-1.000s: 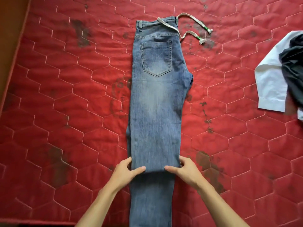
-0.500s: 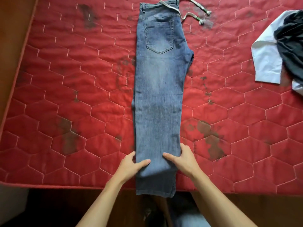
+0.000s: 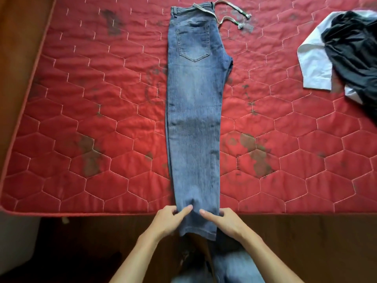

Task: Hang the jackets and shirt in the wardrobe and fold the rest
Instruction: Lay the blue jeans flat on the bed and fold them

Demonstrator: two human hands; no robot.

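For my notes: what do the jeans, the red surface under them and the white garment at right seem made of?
The jeans look like faded blue denim, matte: woven grain, stitched patch pocket. The red mattress is quilted fabric with slight sheen, hexagon stitching, dark stains; probably synthetic, uncertain. The white shirt looks like thin smooth woven cloth, perhaps cotton: creased, crisp cuff.

jeans [image 3: 193,119] folded lengthwise, pocket up, flat on bed [image 3: 91,111], hems over near edge. White shirt [image 3: 314,66] crumpled under dark garment [image 3: 355,58], far right.
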